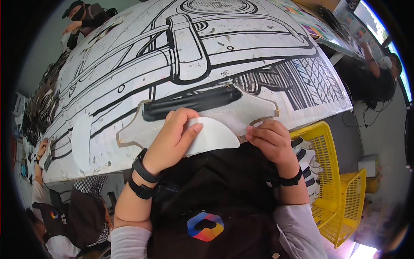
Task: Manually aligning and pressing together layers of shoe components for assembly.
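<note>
A pale grey stitched panel [254, 107] with brown edges lies at the table's near edge, a black padded strip [194, 101] along its far side. On top of it sits a smooth white half-moon piece [213, 134], its curved side away from me. My left hand [172, 134] grips the left end of this white piece, thumb on its upper face. To the right, my right hand [272, 140] is closed, fingertips pinched at the panel's brown near edge beside the white piece's pointed end. The exact grip under those fingers is partly hidden.
Another white half-moon piece [80, 142] lies at the left of the table [142, 101], which bears a black-line vehicle drawing. Yellow baskets [330, 159] stand at the right, one holding several black-and-white pieces. Other people sit at the left, far left and far right.
</note>
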The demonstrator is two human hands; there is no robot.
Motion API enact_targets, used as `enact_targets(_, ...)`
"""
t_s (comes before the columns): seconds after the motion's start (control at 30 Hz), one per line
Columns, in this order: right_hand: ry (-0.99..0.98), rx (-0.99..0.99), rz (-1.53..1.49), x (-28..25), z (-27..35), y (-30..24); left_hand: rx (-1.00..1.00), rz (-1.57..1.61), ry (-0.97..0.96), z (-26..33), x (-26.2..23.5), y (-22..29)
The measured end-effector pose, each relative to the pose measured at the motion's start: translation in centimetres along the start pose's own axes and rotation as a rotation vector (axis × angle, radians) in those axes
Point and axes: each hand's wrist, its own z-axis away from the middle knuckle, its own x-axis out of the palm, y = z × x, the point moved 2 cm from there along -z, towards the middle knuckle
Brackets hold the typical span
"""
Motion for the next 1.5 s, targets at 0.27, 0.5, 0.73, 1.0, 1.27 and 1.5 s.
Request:
enact_targets(0.27, 0.058, -0.044, 0.041, -0.3, 0.2, 0.0, -0.055, 0.067, 0.004, -0.3, 0.4, -0.6)
enact_targets(0.5, 0.079, -0.016, -0.007, -0.1, 0.3, 0.4, 0.117, -0.278, 0.045, -0.5, 1.0, 0.5)
enact_targets(0.73, 0.072, 0.0, -0.035, -0.2, 0.5, 0.4, 0.109, -0.284, -0.005, -0.5, 1.1, 0.5)
enact_targets(1.0, 0.054, -0.028, 0.038, 0.0, 0.2, -0.2, 0.119, -0.352, 0.124, -0.3, 1.7, 0.4)
enact_targets(1.27, 0.015, -0.03, 0.048, -0.7, 0.2, -0.6, 0.143, -0.395, 0.118, -0.1, 2.0, 0.4)
enact_targets(1.5, -0.129, 0.101, 0.012, -1.9, 0.0, -1.2, 0.216, -0.395, 0.339, 0.2, 2.3, 1.4)
